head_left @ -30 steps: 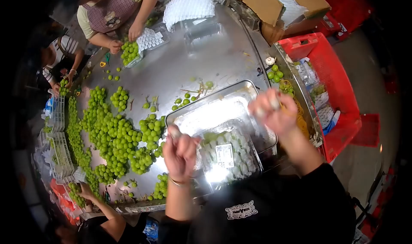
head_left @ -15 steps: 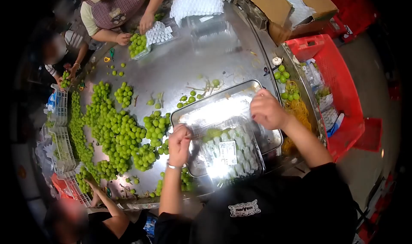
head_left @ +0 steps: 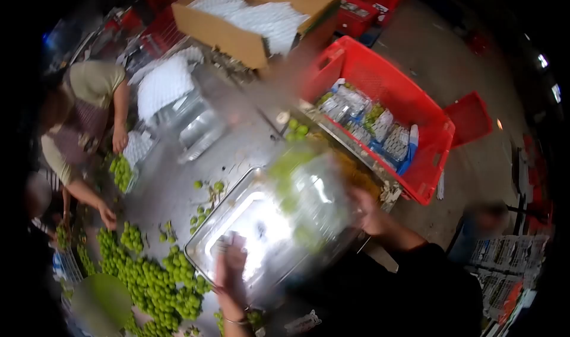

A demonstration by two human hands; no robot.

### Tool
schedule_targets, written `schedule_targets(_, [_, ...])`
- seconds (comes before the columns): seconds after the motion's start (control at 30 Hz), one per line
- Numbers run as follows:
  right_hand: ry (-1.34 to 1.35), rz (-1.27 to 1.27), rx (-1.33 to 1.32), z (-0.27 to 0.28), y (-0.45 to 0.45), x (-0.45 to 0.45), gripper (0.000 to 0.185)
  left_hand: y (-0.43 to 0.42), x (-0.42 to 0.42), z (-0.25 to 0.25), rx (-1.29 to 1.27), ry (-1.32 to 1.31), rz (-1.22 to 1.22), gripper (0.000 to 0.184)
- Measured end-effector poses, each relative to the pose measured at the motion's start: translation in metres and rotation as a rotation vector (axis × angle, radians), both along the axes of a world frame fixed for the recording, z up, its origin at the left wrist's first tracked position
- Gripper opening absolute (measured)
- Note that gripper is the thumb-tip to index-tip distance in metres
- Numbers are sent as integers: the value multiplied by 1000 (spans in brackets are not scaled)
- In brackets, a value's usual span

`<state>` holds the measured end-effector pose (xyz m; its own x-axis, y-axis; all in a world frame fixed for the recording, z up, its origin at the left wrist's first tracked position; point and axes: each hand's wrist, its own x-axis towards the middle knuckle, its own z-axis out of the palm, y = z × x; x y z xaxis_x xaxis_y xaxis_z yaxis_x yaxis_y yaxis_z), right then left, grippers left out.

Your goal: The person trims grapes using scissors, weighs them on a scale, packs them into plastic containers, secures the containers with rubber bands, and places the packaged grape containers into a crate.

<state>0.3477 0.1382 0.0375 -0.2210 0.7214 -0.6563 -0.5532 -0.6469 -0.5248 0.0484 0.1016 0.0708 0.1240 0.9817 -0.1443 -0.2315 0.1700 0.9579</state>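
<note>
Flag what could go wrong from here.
Tipping: only the right hand seems to hold the clear grape box, at one side; the left hand is apart from it, so it could tilt or slip.
Bruising: loose grapes lie beside the metal tray; a bump might squash them.

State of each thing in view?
Grape pack: in right hand, lid unclear (blur).
Left hand: open, over tray.
Metal tray: right-side up on table.
Cardboard box: open, white padding inside.
Red crate: open, packs inside.
Loose grapes: heaped on table.
</note>
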Motion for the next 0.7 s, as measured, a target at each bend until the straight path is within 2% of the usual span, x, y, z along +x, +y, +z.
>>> schedule_targets(0.03, [73, -181, 285, -11, 0, 21, 47, 19, -7, -6, 93, 134, 110, 88])
schedule_targets(0.1, [449, -407, 350, -26, 30, 75, 46, 48, -33, -25, 140, 196, 243, 66])
schedule_targets(0.17, [253, -699, 294, -40, 57, 130, 45, 59, -54, -37, 87, 216, 334, 55])
schedule_targets(0.23, [-79, -746, 371, -96, 91, 206, 47, 60, -62, -45, 18, 271, 422, 46])
schedule_targets(0.3, [-394, -668, 489, -98, 132, 245, 48, 59, -64, -45, -1, 334, 435, 40])
schedule_targets(0.37, [-580, -346, 401, -111, 182, 298, 51, 57, -71, -52, -15, 374, 469, 36])
schedule_targets(0.4, [-825, -252, 465, -127, 214, 316, 51, 61, -71, -54, -15, 389, 474, 36])
schedule_targets(0.43, [-1069, -151, 528, -147, 242, 325, 52, 65, -71, -55, -11, 451, 480, 35])
schedule_targets(0.47, [-1054, -147, 528, -188, 259, 339, 52, 68, -73, -56, -5, 511, 485, 33])
schedule_targets(0.5, [-1319, -3, 534, -230, 276, 348, 49, 76, -74, -58, -2, 522, 497, 33])
schedule_targets(0.53, [-1581, 149, 539, -264, 294, 355, 48, 88, -76, -62, 19, 643, 437, 31])
schedule_targets(0.57, [-1567, 397, 376, -261, 294, 328, 54, 99, -76, -62, 36, 761, 383, 29])
schedule_targets(0.6, [-1536, 650, 217, -253, 281, 296, 61, 117, -69, -57, 73, 994, 292, 27])
schedule_targets(0.63, [-1652, 611, 172, -253, 272, 275, 59, 135, -75, -67, 186, 1144, 215, 27])
schedule_targets(0.67, [-1767, 563, 129, -252, 267, 255, 58, 160, -54, -51, 164, 1235, 153, 28])
schedule_targets(0.7, [-1644, 496, 130, -248, 266, 253, 55, 183, -57, -58, 242, 1306, 73, 30])
